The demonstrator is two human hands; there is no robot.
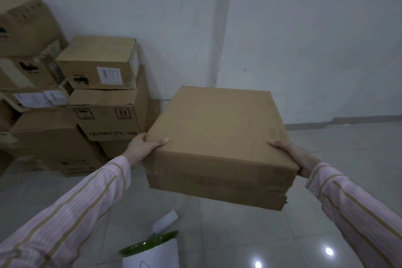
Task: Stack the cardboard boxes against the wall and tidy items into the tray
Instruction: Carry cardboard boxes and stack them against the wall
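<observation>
Head view: both hands up, left hand and right hand clamped on opposite sides of a flat, plain cardboard box, held in the air at centre. Stacked boxes sit at nine o'clock against the wall; this one looks unplaced. No tray visible. Glossy tiled floor, white bag at six.

Stacked boxes cut off at left edge. White bag cropped at bottom edge. Fingers of both hands hidden behind held box.
</observation>
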